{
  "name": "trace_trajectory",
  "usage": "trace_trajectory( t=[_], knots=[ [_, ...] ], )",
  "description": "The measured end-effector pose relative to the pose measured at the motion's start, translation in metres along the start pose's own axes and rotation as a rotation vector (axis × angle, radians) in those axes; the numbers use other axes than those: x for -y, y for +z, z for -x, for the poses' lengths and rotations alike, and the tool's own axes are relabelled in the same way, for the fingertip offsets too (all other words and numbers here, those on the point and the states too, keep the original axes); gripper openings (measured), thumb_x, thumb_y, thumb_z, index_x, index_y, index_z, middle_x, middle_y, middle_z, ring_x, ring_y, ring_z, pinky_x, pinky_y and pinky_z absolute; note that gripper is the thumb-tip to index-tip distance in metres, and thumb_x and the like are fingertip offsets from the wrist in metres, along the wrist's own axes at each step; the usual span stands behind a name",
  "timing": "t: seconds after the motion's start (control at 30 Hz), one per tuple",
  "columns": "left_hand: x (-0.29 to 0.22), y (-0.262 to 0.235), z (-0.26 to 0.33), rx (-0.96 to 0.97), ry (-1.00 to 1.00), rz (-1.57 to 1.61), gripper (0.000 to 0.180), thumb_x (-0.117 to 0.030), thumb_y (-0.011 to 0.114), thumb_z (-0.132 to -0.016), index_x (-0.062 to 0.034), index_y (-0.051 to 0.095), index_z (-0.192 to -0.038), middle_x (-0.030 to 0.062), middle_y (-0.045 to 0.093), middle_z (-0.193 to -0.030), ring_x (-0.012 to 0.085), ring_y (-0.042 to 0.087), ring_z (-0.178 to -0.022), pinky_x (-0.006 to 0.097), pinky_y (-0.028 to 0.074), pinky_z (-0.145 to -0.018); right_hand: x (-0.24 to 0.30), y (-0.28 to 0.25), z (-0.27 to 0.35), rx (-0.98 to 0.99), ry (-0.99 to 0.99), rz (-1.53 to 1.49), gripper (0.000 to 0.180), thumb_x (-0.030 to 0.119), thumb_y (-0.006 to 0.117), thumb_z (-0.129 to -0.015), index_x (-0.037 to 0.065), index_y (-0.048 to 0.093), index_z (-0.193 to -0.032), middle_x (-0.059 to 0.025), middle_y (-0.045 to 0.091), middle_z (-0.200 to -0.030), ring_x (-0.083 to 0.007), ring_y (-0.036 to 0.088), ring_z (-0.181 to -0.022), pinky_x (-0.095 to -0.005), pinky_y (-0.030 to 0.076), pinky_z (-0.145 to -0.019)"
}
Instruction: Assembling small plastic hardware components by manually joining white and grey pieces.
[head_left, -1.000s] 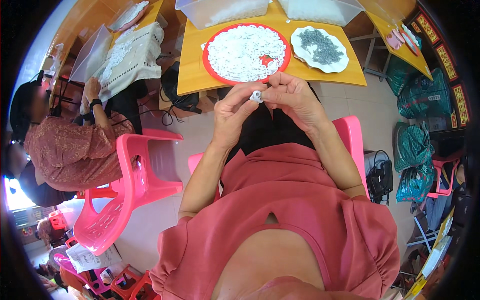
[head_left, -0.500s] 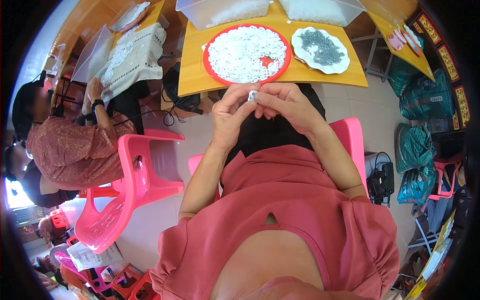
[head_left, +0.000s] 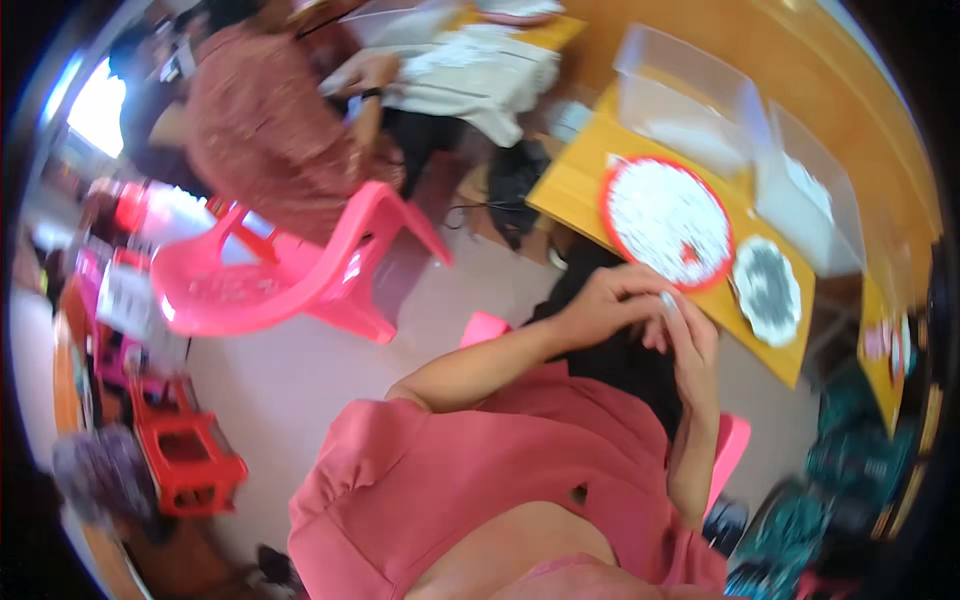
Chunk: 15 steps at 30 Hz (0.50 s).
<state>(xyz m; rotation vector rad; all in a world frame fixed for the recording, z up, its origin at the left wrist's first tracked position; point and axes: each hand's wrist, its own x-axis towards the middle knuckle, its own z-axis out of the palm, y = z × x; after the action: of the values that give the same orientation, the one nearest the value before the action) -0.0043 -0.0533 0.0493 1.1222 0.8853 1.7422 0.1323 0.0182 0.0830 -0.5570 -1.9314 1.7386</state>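
Observation:
My left hand (head_left: 612,302) and my right hand (head_left: 692,335) meet over my lap at the near edge of the yellow table (head_left: 565,195). Their fingers are pinched together around a small white plastic piece (head_left: 668,298), blurred and mostly hidden by the fingertips. Just beyond my hands lies a round red tray (head_left: 607,212) heaped with small white pieces (head_left: 665,215). To its right is a white scalloped plate (head_left: 790,328) of small dark grey pieces (head_left: 768,278).
Clear plastic bins (head_left: 690,85) stand at the table's back. On the left, a co-worker (head_left: 270,120) sits at a cloth-covered table (head_left: 500,90), near a pink plastic chair (head_left: 270,305). Red stools (head_left: 190,450) stand at lower left, dark green bags (head_left: 850,430) at lower right.
My view has swung left and tilted, so the table and my hands now appear farther right and the co-worker shows more. Both hands stay together around the white piece.

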Motion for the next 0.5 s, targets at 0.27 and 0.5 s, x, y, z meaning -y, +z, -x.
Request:
trace_trajectory(
  t=[0.27, 0.5],
  knots=[
    [0.005, 0.000, 0.005, -0.065, -0.015, -0.023, 0.021, -0.007, 0.057, -0.087, 0.0029, 0.062, -0.105, 0.0066, 0.058, -0.095, 0.0113, 0.059, -0.069, 0.022, 0.047, -0.056, 0.003, 0.009, 0.008, -0.047, -0.106, 0.372, 0.024, 0.015, 0.042, -0.095, 0.001, 0.054, -0.111, -0.0032, 0.050, -0.063, -0.0088, 0.045, -0.054, -0.0235, 0.035, -0.048],
    [0.002, 0.009, 0.010, -0.137, 0.065, -0.109, 0.021, -0.013, 0.059, -0.086, -0.0004, 0.064, -0.102, 0.0059, 0.061, -0.096, 0.0085, 0.057, -0.077, 0.021, 0.046, -0.065, -0.006, 0.010, 0.007, -0.142, -0.238, 0.626, 0.024, 0.016, 0.042, -0.093, -0.001, 0.053, -0.105, -0.0120, 0.054, -0.063, -0.0210, 0.053, -0.054, -0.0326, 0.040, -0.049]
  ],
)
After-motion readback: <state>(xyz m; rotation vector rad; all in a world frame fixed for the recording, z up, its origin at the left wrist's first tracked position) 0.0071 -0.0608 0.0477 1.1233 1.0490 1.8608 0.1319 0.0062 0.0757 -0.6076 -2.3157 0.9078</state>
